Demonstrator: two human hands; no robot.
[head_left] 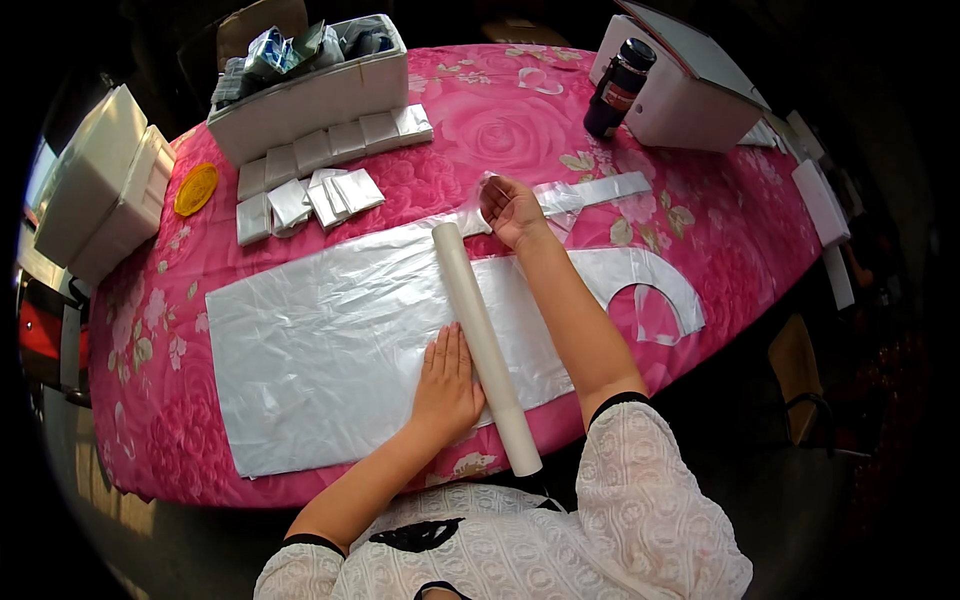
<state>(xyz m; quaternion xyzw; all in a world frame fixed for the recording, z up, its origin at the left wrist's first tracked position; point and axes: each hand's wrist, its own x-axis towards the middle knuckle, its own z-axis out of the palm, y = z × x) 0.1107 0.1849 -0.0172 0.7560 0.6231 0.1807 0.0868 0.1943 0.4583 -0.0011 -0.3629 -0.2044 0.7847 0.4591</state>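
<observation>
A stack of thin silvery-white plastic bags lies flat before me, their handle cut-outs at the right. Across it rests a long pale tube, its near end reaching past the table's edge. My left hand presses flat on the bags, fingers stretched out, just left of the tube. Beyond the tube's far end, my right hand is raised slightly over the bags' far edge. Its fingers curl inward, with a bit of clear plastic film at their tips. My right forearm covers part of the bags.
Folded silvery packets lie in front of a white foam box full of packages. A yellow woven dish sits at the left near other foam boxes. A dark flask stands beside a lidded foam box.
</observation>
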